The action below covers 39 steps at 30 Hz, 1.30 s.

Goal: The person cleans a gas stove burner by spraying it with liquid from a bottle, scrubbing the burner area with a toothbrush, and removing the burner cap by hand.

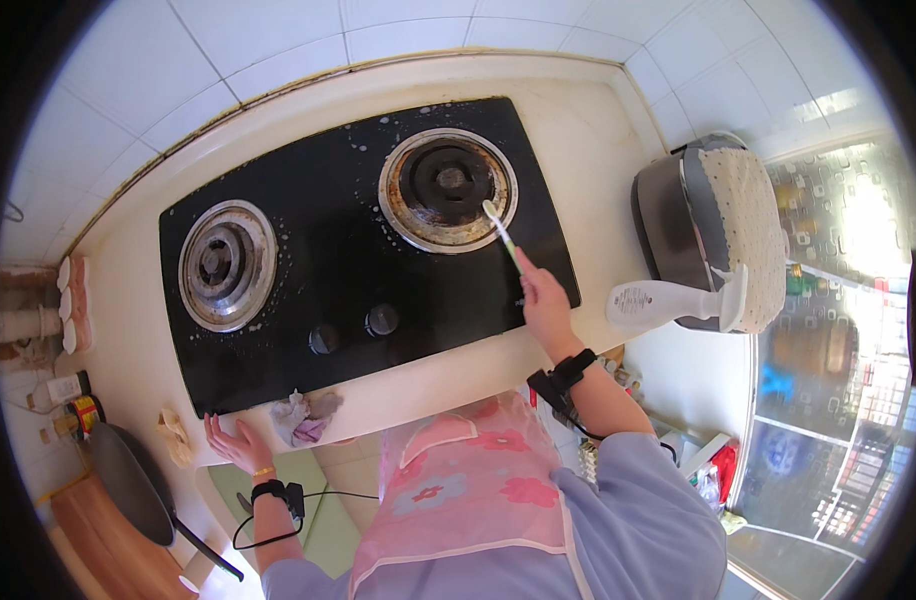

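Nearest: pink floral apron [478, 480], off the front edge of the cooktop [308, 270]. Left hand [240, 447] at cooktop's front left corner, fingers apart, nothing gripped. Crumpled cloth [306, 418] just right of it, along cooktop's front edge. Right hand [547, 308] over cooktop's right side, fingers clamped on toothbrush [504, 236]; its bristle end is at cooktop's right burner [450, 180], can't tell if touching. Spray bottle [663, 304] right of cooktop.

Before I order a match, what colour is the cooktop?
The cooktop is black, clearest in the head view.
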Each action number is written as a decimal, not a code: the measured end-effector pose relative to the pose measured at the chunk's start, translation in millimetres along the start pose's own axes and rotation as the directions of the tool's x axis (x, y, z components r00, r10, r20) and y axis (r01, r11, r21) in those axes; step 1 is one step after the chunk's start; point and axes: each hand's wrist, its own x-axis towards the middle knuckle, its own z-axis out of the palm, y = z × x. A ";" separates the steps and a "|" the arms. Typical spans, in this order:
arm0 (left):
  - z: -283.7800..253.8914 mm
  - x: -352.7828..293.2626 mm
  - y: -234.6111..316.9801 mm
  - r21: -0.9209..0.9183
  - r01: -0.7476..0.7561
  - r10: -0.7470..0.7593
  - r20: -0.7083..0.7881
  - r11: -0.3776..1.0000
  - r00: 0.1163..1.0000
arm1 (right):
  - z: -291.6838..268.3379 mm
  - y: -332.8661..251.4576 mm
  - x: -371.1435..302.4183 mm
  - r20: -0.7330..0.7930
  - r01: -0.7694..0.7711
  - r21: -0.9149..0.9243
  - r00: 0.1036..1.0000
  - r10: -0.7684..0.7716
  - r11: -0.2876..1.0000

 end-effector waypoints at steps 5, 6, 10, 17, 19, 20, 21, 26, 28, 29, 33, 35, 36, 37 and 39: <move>-1.7 -2.3 -3.7 0.023 -0.005 0.005 -0.002 1.000 1.000 | -3.9 1.8 -5.1 0.030 -0.027 0.008 0.999 0.027 1.000; -0.6 -2.3 -4.7 0.019 -0.018 0.018 0.000 1.000 1.000 | -2.2 5.1 -1.5 0.020 -0.037 0.010 0.999 0.037 0.999; 1.2 -2.6 -4.3 0.016 -0.017 0.017 0.001 1.000 1.000 | 20.9 -2.6 -6.1 0.019 -0.146 0.281 0.989 0.146 0.949; 2.9 -3.5 -8.0 0.053 -0.021 0.022 -0.011 0.998 1.000 | 26.1 -33.5 -29.8 0.099 -0.231 0.233 0.972 0.214 0.945; 2.1 -2.5 -5.2 0.052 -0.026 0.027 -0.019 0.998 0.999 | 28.6 -27.3 -34.2 0.068 -0.198 0.240 0.980 0.187 0.950; 1.8 -2.4 -2.8 0.053 -0.028 0.029 -0.017 0.998 0.999 | 29.8 -24.7 -36.2 0.041 -0.162 0.242 0.987 0.156 0.957; 0.8 -1.4 -1.3 0.055 -0.030 0.031 -0.017 0.998 0.999 | 29.3 -24.4 -35.3 0.038 -0.163 0.246 0.987 0.158 0.955; 1.0 -1.0 -3.9 0.041 -0.027 0.028 -0.016 0.999 0.999 | 18.5 -27.1 3.6 0.043 -0.365 0.274 0.929 0.368 0.890; 1.6 -2.8 -4.8 0.039 -0.025 0.026 -0.012 0.999 1.000 | 3.4 -50.1 19.2 0.100 -0.413 0.250 0.911 0.401 0.876; 1.3 -4.3 -6.4 0.049 -0.018 0.018 -0.006 0.999 1.000 | 0.8 -57.8 22.7 0.157 -0.457 0.223 0.889 0.431 0.861; 2.7 -2.6 -5.1 0.036 -0.013 0.013 -0.008 0.999 1.000 | 36.3 -48.1 -11.5 0.047 -0.019 -0.143 0.999 0.026 0.990; 0.3 -3.7 -5.1 0.034 -0.009 0.009 -0.004 0.999 1.000 | 33.8 -53.4 -13.0 0.122 -0.036 -0.088 0.991 0.046 0.996; -1.0 -2.8 -3.4 0.027 -0.010 0.010 -0.002 1.000 1.000 | 31.8 -45.2 -2.0 0.081 -0.089 -0.198 0.991 0.107 0.976; -1.4 -1.7 -1.4 0.024 -0.009 0.010 -0.002 1.000 1.000 | 25.7 -35.1 12.8 0.066 -0.108 -0.155 0.991 0.120 0.982; -1.4 -0.2 2.5 0.025 -0.010 0.010 -0.003 1.000 1.000 | 15.1 -27.4 41.2 0.078 -0.176 -0.058 0.981 0.180 0.983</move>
